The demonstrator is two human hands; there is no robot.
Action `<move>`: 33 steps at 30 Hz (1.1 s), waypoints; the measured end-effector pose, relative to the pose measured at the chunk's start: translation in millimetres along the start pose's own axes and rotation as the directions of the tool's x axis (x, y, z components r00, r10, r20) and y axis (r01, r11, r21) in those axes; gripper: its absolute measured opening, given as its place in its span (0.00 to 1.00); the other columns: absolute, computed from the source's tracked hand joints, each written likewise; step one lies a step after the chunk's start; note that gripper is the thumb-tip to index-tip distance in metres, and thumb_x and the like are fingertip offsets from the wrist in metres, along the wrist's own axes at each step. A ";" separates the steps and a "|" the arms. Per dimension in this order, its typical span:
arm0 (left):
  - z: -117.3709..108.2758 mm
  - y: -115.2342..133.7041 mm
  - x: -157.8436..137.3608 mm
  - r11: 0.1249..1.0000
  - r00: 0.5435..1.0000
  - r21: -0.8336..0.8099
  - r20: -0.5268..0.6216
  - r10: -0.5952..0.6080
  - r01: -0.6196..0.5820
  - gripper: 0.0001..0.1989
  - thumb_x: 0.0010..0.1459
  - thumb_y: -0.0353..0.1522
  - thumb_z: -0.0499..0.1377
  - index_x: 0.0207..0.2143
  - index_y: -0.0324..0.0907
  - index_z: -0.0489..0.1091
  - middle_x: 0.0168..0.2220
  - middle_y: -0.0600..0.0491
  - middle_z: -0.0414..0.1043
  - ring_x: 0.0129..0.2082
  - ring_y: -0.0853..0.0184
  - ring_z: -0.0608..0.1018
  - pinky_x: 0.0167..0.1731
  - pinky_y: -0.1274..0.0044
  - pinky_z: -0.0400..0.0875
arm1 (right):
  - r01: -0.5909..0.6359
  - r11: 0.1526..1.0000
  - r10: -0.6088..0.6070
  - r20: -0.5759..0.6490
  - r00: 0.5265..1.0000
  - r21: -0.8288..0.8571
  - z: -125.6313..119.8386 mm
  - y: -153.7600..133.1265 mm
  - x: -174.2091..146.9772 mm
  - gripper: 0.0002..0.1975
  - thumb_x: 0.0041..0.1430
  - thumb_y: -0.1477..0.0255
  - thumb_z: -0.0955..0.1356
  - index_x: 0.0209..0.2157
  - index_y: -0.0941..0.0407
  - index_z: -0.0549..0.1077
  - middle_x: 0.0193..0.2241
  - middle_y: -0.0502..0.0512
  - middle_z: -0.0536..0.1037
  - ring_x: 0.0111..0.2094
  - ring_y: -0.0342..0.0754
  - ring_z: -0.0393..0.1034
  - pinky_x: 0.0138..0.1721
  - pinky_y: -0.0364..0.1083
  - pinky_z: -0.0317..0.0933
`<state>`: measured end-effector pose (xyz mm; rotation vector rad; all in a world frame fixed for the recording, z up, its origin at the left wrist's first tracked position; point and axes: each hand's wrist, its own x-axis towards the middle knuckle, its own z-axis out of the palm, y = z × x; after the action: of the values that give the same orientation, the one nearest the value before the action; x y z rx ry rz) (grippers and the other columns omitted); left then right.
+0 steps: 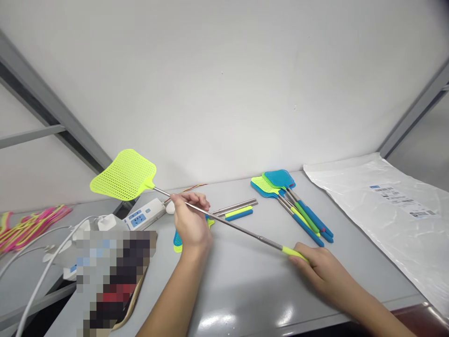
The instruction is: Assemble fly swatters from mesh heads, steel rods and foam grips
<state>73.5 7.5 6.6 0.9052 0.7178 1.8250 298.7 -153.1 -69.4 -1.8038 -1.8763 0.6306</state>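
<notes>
A yellow-green fly swatter (pixel 123 174) with a long metal telescopic shaft is stretched slantwise between my hands, its perforated head raised at the left. My right hand (pixel 317 264) is wrapped round its yellow-green grip. Nearer the head, my left hand (pixel 192 219) has its thumb over the shaft and its fingers curled. Behind my left wrist lie more swatters, with metal shafts (pixel 238 205) and blue and yellow grips (pixel 239 213); their blue and yellow heads (pixel 177 241) are partly hidden. A pile of blue and green swatters (pixel 279 179) rests at the right.
White power strips (pixel 145 214) with plugs and cables are at the left, beside pink and yellow cords (pixel 35 229) and a pixelated object (pixel 115 281). A white plastic mailer (pixel 386 210) with a label covers the right side. A wall (pixel 238 93) stands behind the grey table (pixel 252 281).
</notes>
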 end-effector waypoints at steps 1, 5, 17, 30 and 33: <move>-1.5 1.6 3.6 1.000 0.999 -0.009 -0.024 0.021 -0.022 0.23 0.63 0.49 0.45 0.24 0.41 0.59 0.19 0.57 0.60 0.18 0.72 0.64 0.23 0.77 0.62 | 0.002 1.000 -0.002 -0.001 1.000 -0.001 -0.1 0.2 -0.3 0.20 0.67 0.56 0.54 0.25 0.53 0.58 0.20 0.47 0.63 0.23 0.45 0.62 0.27 0.45 0.47; -7.6 9.8 17.8 0.994 0.985 -0.001 -0.134 0.111 -0.112 0.21 0.62 0.47 0.48 0.24 0.42 0.57 0.18 0.59 0.58 0.16 0.73 0.62 0.20 0.79 0.60 | 0.004 1.000 -0.004 -0.003 1.000 0.000 -0.8 0.2 -1.3 0.20 0.67 0.56 0.55 0.25 0.53 0.58 0.21 0.47 0.64 0.23 0.45 0.62 0.27 0.45 0.47; -30.2 31.7 51.7 0.999 0.955 -0.018 -0.294 0.035 -0.042 0.20 0.61 0.44 0.45 0.21 0.42 0.56 0.19 0.59 0.56 0.16 0.74 0.60 0.19 0.79 0.58 | 0.003 1.000 -0.003 -0.021 1.000 -0.014 -1.3 2.9 0.8 0.20 0.67 0.56 0.55 0.24 0.53 0.59 0.20 0.47 0.64 0.23 0.45 0.63 0.27 0.45 0.49; 14.8 -18.4 -50.8 0.989 0.985 0.150 0.170 -0.038 0.012 0.23 0.65 0.45 0.44 0.26 0.40 0.67 0.26 0.51 0.69 0.30 0.67 0.72 0.29 0.77 0.65 | 0.014 0.999 -0.016 -0.048 0.999 -0.049 -2.5 0.2 0.5 0.20 0.68 0.59 0.54 0.24 0.53 0.54 0.19 0.47 0.63 0.22 0.46 0.61 0.26 0.45 0.48; 16.7 -23.8 -66.8 0.973 0.966 0.225 0.238 -0.099 0.044 0.25 0.65 0.45 0.43 0.26 0.40 0.69 0.27 0.49 0.71 0.29 0.66 0.73 0.28 0.76 0.66 | 0.012 1.000 -0.012 -0.051 0.999 0.002 0.6 -5.1 3.6 0.20 0.68 0.58 0.54 0.24 0.53 0.54 0.19 0.47 0.63 0.22 0.46 0.61 0.26 0.45 0.48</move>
<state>117.7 -43.2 -21.1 1.2118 0.7906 1.5535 294.2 -149.7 -66.7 -1.7889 -1.8505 0.5767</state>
